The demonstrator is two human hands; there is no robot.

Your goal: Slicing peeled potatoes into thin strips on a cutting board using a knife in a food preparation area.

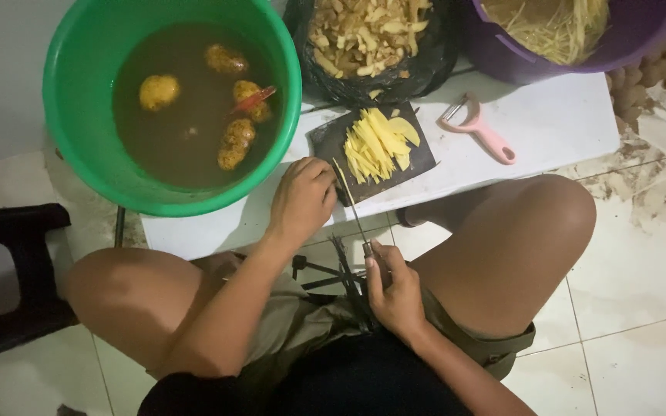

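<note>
Head cam: L hand (302,199) fingers curled on cutting board (333,142); R hand (392,286) fingers clamped on knife (352,206).

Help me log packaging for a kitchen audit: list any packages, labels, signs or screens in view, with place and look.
No labels, signs or screens show.
Black plastic bag: top middle on the white table, open, crinkled, holding pale peelings.
The left hand rests by the dark cutting board; the right hand holds a knife.
</note>
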